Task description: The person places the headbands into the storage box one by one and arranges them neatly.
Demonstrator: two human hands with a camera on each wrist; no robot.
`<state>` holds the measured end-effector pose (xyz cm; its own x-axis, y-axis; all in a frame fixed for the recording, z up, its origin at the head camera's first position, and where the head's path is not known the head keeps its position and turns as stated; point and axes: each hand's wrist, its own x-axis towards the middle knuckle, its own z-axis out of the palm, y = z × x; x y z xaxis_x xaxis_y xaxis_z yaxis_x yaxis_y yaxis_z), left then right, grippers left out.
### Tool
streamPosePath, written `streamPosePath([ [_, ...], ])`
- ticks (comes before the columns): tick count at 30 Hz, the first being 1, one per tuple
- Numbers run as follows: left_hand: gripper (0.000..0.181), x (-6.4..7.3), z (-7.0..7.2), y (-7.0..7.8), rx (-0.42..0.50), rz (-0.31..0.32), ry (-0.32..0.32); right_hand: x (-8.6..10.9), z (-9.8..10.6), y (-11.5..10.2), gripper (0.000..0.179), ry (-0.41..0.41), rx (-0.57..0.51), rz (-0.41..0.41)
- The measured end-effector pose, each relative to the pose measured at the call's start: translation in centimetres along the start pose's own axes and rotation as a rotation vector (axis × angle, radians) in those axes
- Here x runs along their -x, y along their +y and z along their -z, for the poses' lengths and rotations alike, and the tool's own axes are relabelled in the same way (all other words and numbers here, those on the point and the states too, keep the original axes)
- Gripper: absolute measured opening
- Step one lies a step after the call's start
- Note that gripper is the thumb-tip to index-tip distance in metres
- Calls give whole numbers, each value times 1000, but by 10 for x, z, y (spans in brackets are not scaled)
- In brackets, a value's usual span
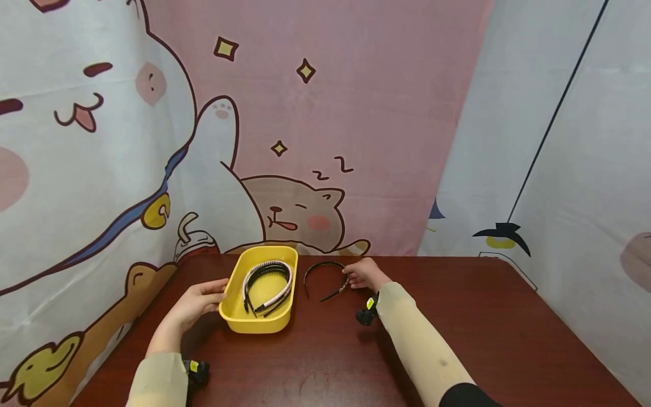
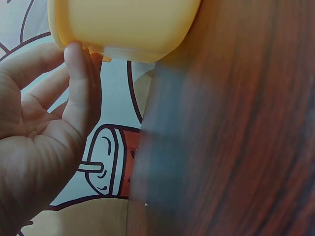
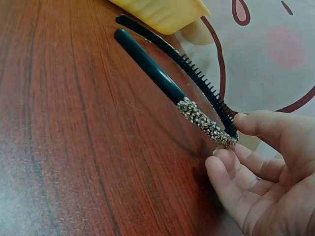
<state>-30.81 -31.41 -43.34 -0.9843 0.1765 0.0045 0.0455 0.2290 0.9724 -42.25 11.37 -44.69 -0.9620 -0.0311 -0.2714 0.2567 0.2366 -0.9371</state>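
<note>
A yellow plastic tub (image 1: 259, 324) stands on the table with several headbands (image 1: 283, 288) inside, black ones and one with a pale, shiny band. At the tub's left side, my left hand (image 1: 195, 305) holds its rim, with fingertips at the yellow wall (image 2: 123, 29) in the left wrist view. My right hand (image 1: 363, 273) pinches a black headband (image 3: 152, 69) between thumb and fingers, to the right of the tub. This headband has small inner teeth and a stretch of glittering stones (image 3: 197, 118). Its two ends point toward the tub in the right wrist view.
The dark reddish-brown wooden table (image 1: 325, 367) reaches back to a cloth backdrop (image 1: 386, 141) printed with cartoon animals. Black wrist cameras (image 1: 366, 312) sit at both sleeves.
</note>
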Motion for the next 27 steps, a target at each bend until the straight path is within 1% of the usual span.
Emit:
streamPosePath([
  [4,55,0,0,0,2,5,2,-1,0,1,18,-34,-16,-23],
  [10,54,0,0,0,0,1,-7,0,0,2,17,-54,13,-22],
  [17,54,-1,0,0,8,-2,-3,-1,0,6,16,-83,14,-27],
  [20,54,-1,0,0,6,-1,0,-2,1,7,17,-82,19,-4],
  [27,53,-2,1,-1,7,3,8,-1,9,0,20,-35,6,36],
])
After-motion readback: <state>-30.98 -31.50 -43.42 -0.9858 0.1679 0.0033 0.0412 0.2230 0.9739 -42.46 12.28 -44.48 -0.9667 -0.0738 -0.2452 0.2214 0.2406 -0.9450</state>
